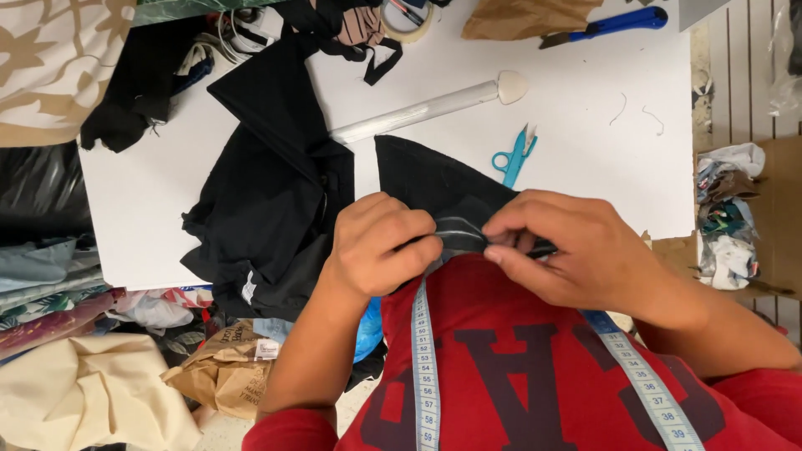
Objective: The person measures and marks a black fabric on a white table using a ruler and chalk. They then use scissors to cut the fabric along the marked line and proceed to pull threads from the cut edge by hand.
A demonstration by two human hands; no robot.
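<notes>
My left hand (383, 244) and my right hand (568, 246) both pinch a folded edge of a black fabric piece (434, 179) at the near edge of the white table (585, 142). The fingertips almost meet over a narrow folded strip with a pale line along it. The fabric's pointed far end lies flat on the table. A larger heap of black cloth (267, 209) lies just left of my left hand. A blue measuring tape (424, 367) hangs around my neck over a red shirt.
Small blue thread snips (514, 154) lie beyond the fabric, with a clear plastic tube (418, 110) behind them. A blue-handled knife (614, 23) and tape roll (407, 21) sit at the far edge. Fabric scraps pile at right (728, 217); cloth and brown paper lie at lower left.
</notes>
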